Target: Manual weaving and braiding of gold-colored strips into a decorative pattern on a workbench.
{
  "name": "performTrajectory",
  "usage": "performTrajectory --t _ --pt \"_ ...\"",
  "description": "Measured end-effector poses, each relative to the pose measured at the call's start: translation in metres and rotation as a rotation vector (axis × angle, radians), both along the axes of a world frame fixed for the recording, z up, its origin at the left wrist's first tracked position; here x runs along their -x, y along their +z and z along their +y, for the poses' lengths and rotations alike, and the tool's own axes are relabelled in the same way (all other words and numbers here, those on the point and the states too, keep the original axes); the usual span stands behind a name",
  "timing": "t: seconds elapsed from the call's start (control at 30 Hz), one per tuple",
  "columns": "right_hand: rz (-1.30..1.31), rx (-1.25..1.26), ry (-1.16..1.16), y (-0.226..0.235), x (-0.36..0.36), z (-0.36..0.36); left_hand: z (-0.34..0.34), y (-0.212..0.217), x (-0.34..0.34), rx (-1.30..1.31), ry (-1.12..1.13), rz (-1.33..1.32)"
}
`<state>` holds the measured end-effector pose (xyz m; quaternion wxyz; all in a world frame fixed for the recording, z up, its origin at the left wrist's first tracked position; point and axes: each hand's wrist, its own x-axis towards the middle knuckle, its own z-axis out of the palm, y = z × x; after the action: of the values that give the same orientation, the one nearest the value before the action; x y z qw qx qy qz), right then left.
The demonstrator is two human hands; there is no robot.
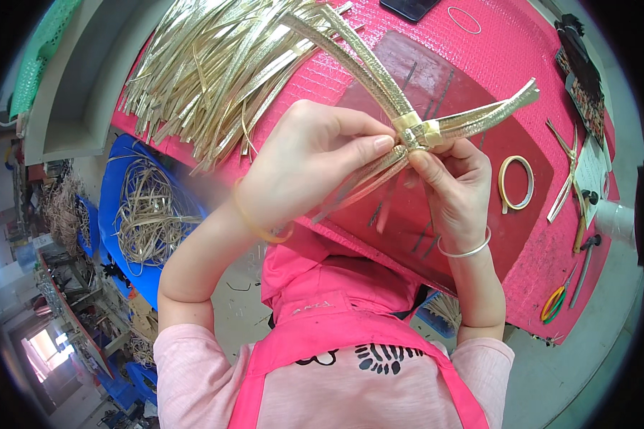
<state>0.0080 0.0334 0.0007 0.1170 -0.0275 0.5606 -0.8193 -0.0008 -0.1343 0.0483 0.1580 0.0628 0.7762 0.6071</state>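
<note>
Between my two hands is a bundle of gold strips (411,134), crossed and woven together at the middle, with pieces of pale yellow tape around the arms beside the crossing. Strip ends stick out to the upper left, to the right and down toward me. My left hand (329,143) pinches the woven part from the left, thumb and forefinger at its edge. From below and the right, my right hand (454,179) grips it with the thumb on top; its other fingers are partly hidden behind the strips. The bundle is held above a dark red mat (472,236).
A large pile of gold strips (215,71) covers the table's far left. On the right lie a tape roll (516,184), metal scissors (571,171) and colourful-handled scissors (553,304). A phone (409,7) rests at the far edge. A blue bin (114,214) of strips stands left.
</note>
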Motion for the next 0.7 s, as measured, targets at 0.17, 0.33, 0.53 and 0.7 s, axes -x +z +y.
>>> performTrajectory --t 0.17,0.33,0.53,0.7 --pt "0.130 -0.272 -0.026 0.011 0.000 -0.002 0.002 -0.007 -0.004 0.093 0.018 0.143" --pt "1.090 -0.935 -0.365 -0.006 0.012 0.001 0.004 0.007 0.014 -0.103 -0.071 -0.266" --pt "0.352 -0.394 -0.232 0.002 -0.005 -0.014 0.014 -0.014 0.010 -0.416 0.114 -0.292" --pt "-0.034 -0.045 -0.096 0.008 0.006 -0.002 0.017 -0.009 0.010 -0.285 0.110 -0.082"
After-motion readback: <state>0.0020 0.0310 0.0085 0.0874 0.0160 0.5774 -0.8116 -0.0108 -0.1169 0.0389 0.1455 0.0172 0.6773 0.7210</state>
